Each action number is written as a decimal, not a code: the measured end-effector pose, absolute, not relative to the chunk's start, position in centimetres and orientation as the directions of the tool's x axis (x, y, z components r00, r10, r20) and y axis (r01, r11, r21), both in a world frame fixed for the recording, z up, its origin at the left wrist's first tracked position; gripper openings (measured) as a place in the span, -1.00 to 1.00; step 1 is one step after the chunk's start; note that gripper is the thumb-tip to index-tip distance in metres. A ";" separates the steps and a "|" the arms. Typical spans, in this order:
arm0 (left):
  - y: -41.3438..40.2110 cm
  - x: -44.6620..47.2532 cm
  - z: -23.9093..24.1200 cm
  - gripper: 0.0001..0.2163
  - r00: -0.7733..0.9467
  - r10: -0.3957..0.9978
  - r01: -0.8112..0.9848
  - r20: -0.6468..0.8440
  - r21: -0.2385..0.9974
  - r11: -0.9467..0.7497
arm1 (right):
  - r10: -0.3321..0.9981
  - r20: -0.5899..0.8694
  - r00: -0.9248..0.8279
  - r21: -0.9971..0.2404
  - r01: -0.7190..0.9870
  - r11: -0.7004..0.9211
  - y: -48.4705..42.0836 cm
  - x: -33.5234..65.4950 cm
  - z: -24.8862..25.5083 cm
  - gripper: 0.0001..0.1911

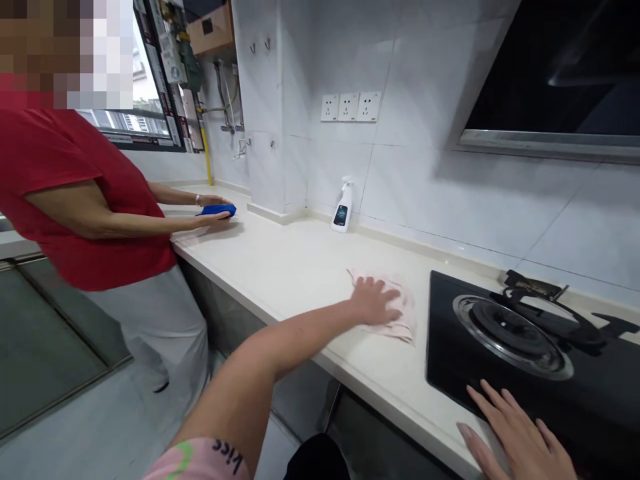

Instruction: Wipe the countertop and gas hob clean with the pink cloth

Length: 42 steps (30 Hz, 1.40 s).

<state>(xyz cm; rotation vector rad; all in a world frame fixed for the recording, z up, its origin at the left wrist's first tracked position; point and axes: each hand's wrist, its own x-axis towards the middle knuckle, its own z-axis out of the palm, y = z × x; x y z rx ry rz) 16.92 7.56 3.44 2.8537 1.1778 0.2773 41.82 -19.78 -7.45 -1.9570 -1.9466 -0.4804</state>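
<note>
Pale pink thin fabric cloth [407, 308] lies rumpled on the cream-white smooth countertop [300, 267], just beside the black glass-topped gas hob [447, 347]. Wiping looks under way; which stretches are done or left, can't tell. Right hand [525, 433] nearest: palm down, fingers spread, holding nothing, across hob's front edge. Left arm [303, 337] reaches over the counter edge, elbow slightly bent; left hand [375, 303] splayed flat on cloth, pressing, not clenched. Farther: white plastic spray bottle [342, 210], dark label, upright near grey-white tiled wall [420, 180]. Far left, red-shirted co-worker [135, 250] holds bright blue cloth-like item [223, 211].
</note>
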 end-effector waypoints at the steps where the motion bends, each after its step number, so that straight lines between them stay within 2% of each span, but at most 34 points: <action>1: 6.1 17.9 3.3 -0.29 0.742 0.655 0.646 0.144 0.107 -0.756 | 0.885 0.465 0.008 -0.001 1.000 -0.009 -19.8 41.7 -7.4 -0.31; 6: 1.0 16.7 3.2 -0.32 0.872 0.475 0.463 0.122 0.114 -0.879 | 0.887 0.455 -0.079 -0.010 0.996 0.094 -20.2 42.3 -6.9 -0.35; 9: 0.2 12.5 3.8 -0.38 0.882 0.454 0.443 0.129 0.107 -0.890 | 0.883 0.455 -0.117 -0.022 0.990 0.142 -20.2 43.1 -7.0 -0.35; 13: -0.2 5.9 4.1 -0.47 0.789 0.584 0.569 0.192 0.131 -0.812 | 0.874 0.483 -0.048 -0.076 0.992 0.097 -19.8 42.9 -7.0 -0.34; 18: 0.8 -2.4 3.9 -0.55 0.587 0.774 0.753 0.238 0.190 -0.630 | 0.857 0.516 -0.009 -0.123 0.989 0.084 -20.1 41.5 -6.5 -0.20; 23: 6.2 -8.0 4.0 -0.31 0.210 0.955 0.945 0.209 0.207 -0.253 | 0.857 0.515 0.024 -0.141 0.988 0.057 -20.0 41.4 -6.5 -0.22; 25: 8.3 -8.3 4.2 -0.25 0.153 0.972 0.968 0.176 0.169 -0.183 | 0.864 0.501 0.048 -0.150 0.988 0.032 -19.7 41.7 -6.6 -0.27; 31: 9.8 -3.5 4.7 -0.31 0.271 0.953 0.952 0.132 0.113 -0.286 | 0.896 0.437 0.085 -0.165 0.986 -0.013 -19.3 42.4 -6.9 -0.30; 37: 4.6 3.5 4.3 -0.24 0.494 0.863 0.853 0.105 0.133 -0.505 | 0.927 0.365 0.087 -0.147 0.989 -0.035 -20.4 41.4 -6.9 -0.24; 39: 1.9 5.4 3.5 -0.24 0.615 0.775 0.758 0.143 0.161 -0.631 | 0.917 0.390 0.080 -0.144 0.989 -0.025 -20.5 41.5 -7.2 -0.25; 42: -1.5 6.7 2.0 -0.31 0.711 0.641 0.618 0.289 0.177 -0.766 | 0.899 0.438 0.011 -0.121 0.992 0.047 -20.3 42.1 -7.5 -0.27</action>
